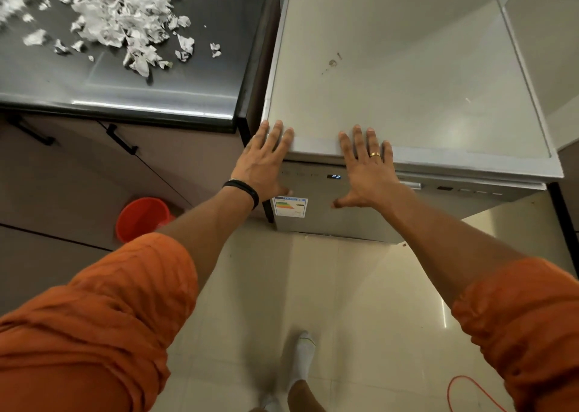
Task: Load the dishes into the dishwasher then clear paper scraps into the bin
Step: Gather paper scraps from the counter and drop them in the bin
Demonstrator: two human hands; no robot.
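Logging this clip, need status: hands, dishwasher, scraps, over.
Left hand and right hand open, fingers at front top edge of dishwasher. Door shut, display lit. Paper scraps on counter, uncleared; orange bucket on floor. Nothing in the way.

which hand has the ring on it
The right hand: it wears a gold ring. The left hand has bare fingers and only a black band at the wrist.

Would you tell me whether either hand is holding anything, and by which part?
Nothing is held: left hand and right hand lie flat, fingers straight, at the top front edge of the dishwasher.
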